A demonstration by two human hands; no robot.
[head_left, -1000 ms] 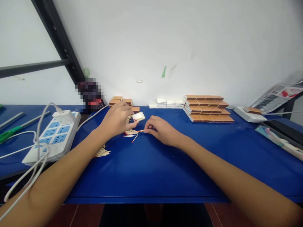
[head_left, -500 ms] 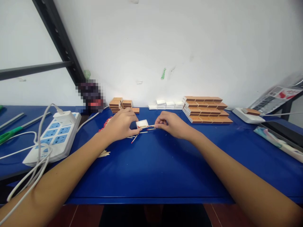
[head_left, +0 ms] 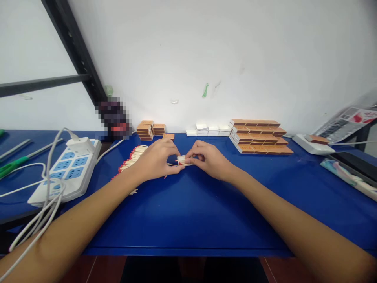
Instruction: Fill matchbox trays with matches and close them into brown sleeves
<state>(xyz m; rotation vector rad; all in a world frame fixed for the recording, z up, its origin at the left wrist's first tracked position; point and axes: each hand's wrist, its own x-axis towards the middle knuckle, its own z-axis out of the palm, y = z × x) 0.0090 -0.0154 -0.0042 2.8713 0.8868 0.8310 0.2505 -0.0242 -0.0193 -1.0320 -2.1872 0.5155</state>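
My left hand [head_left: 157, 159] and my right hand [head_left: 206, 158] meet over the middle of the blue table [head_left: 188, 212]. Between their fingertips is a small white matchbox tray [head_left: 182, 160], pinched by my left hand, with matches in it. My right hand's fingers are closed on the matches at the tray. A row of red-tipped matches [head_left: 131, 159] lies on the table just left of my left hand, partly hidden by the wrist. A few loose matches lie under the hands.
Stacked brown matchboxes [head_left: 257, 136] stand at the back right, white trays [head_left: 210, 129] at the back middle, a smaller brown stack [head_left: 150, 130] at the back left. A white power strip [head_left: 69, 167] with cables lies at the left. A phone and packets lie at the right edge.
Both hands have come together at the table's middle; the white tray went from beside my left hand to between both hands, and my right hand brought matches from the table to it.
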